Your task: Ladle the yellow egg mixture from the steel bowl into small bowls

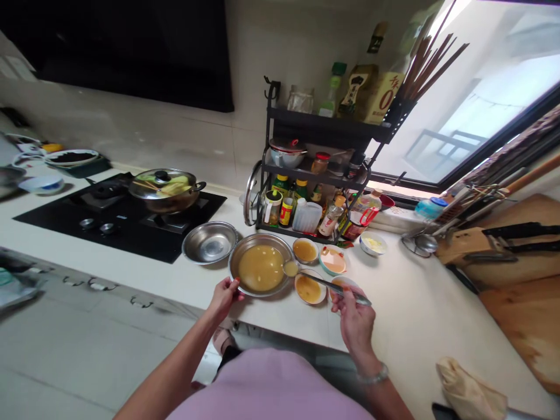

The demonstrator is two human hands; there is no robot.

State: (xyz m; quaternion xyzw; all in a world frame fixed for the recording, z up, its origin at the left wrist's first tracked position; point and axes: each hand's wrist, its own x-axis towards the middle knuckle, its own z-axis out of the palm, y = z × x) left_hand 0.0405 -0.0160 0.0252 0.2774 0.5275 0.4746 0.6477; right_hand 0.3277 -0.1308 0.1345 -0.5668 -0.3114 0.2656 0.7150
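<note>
My left hand [225,300] grips the near left rim of a steel bowl [286,249] that holds a brownish broth [261,268] with pale bits in it. In my right hand [355,315] is the handle of a ladle [290,268], closed around its dark grip. The ladle's cup is filled with broth and hangs at the bowl's right rim. Small bowls stand right of the steel bowl: one with brown liquid [305,251], one with pinkish liquid [333,260] and one with yellow-brown liquid [310,289]. Another small bowl [345,283] is partly hidden behind my right hand.
An empty steel basin [210,242] sits on the left, beside the black hob [118,216] with a lidded pan [166,189]. Behind stands a black spice rack [301,169] with bottles. At right are a small bowl [373,244], a knife block [466,248] and a cloth [470,391].
</note>
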